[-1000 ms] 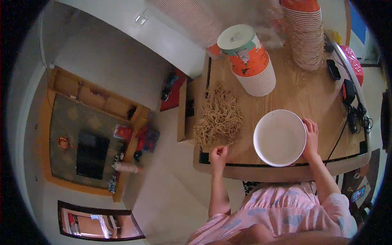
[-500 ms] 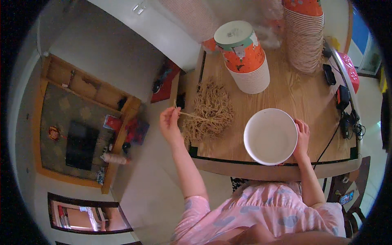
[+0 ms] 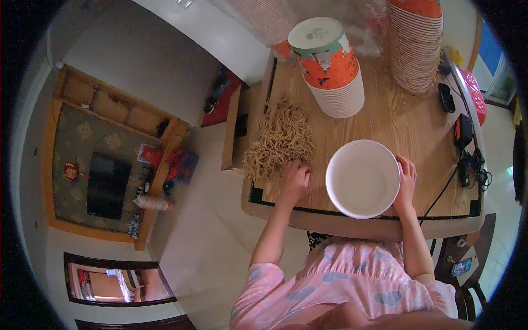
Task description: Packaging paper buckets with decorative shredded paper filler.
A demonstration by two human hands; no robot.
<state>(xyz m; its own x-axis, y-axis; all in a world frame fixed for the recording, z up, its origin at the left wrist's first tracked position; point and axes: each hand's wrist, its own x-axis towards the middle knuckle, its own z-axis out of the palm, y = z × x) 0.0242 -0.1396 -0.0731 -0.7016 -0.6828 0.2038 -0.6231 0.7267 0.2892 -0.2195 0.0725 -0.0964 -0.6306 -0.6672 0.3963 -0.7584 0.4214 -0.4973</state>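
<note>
A loose heap of tan twine (image 3: pixel 279 140) lies on the left part of the wooden table. My left hand (image 3: pixel 296 179) is at its near right edge, fingers curled and closed; what they hold, if anything, is hidden. Right of it an open white paper tub (image 3: pixel 363 179) shows a bare inside. Against the tub's right side is my right hand (image 3: pixel 406 179), its fingers wrapped partly around the wall. Behind the tub stands an upside-down stack of paper tubs (image 3: pixel 330 69), the top one orange and green.
A taller stack of paper tubs (image 3: pixel 416 52) and clear plastic wrapping (image 3: pixel 360 27) are at the back. Along the right side lie a black adapter (image 3: pixel 463 131) with cables and a red patterned container (image 3: pixel 474 98). An open cardboard box (image 3: pixel 234 135) sits left of the table.
My left hand has come rightward from beyond the table's left edge, where it pulled out a strand, to the twine heap's near edge. My right hand stays on the tub.
</note>
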